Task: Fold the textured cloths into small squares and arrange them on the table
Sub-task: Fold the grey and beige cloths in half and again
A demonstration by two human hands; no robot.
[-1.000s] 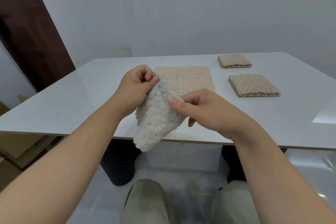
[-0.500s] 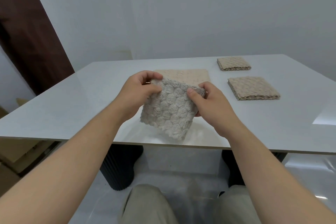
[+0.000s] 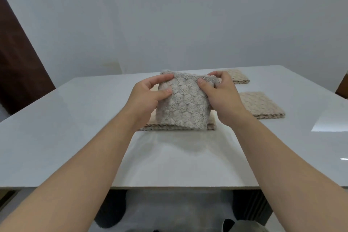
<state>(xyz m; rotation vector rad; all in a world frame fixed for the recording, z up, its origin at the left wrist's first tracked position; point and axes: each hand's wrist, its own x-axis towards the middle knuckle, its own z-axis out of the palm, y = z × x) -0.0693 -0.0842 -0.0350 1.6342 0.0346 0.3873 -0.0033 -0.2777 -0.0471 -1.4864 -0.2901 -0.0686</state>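
A pale grey bubble-textured cloth (image 3: pixel 183 105) hangs folded between both hands above the middle of the table. My left hand (image 3: pixel 146 98) pinches its upper left edge and my right hand (image 3: pixel 220 96) grips its upper right corner. Beneath it lies a larger beige textured cloth (image 3: pixel 150 127), mostly hidden, with only its near edge showing. Two folded beige squares lie to the right: a near folded square (image 3: pixel 263 106) and a far folded square (image 3: pixel 238 76) partly behind my right hand.
The glossy white table (image 3: pixel 75 128) has its near edge low in the view. A dark wooden door (image 3: pixel 17 66) stands at the left and a white wall runs behind. The dark table base and my legs show below the tabletop.
Both hands have carried the grey cloth forward from the table's near edge to above the flat beige cloth. The cloth now hangs as a squarer, tidier fold. The camera has tilted up.
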